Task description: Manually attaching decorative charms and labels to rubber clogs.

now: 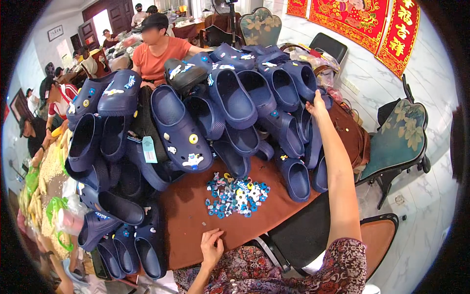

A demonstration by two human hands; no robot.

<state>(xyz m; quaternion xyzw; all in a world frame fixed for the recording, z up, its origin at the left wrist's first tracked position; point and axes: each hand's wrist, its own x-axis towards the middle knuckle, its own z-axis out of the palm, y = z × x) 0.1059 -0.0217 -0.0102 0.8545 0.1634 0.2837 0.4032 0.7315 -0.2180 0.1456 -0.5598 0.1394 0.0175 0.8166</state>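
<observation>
A navy clog [299, 78] sits at the right end of a high heap, and my right hand [317, 104] is closed on its rim with the arm stretched out. My left hand [212, 247] rests at the near edge of the brown-covered table [188, 206], fingers loosely curled together with nothing visible in them. Just beyond it lies a pile of small blue, white and yellow shoe charms [237, 196]. The large navy clog [181, 130] behind the charms carries charms on its upper. A pale blue tag [149, 149] hangs from the heap beside that clog.
More navy clogs [117, 206] are stacked along the table's left side. A person in an orange top [159, 56] sits beyond the heap. Black chair seats [301, 223] stand by the near right edge, a green floral chair [396, 132] farther right. People work around another table at left.
</observation>
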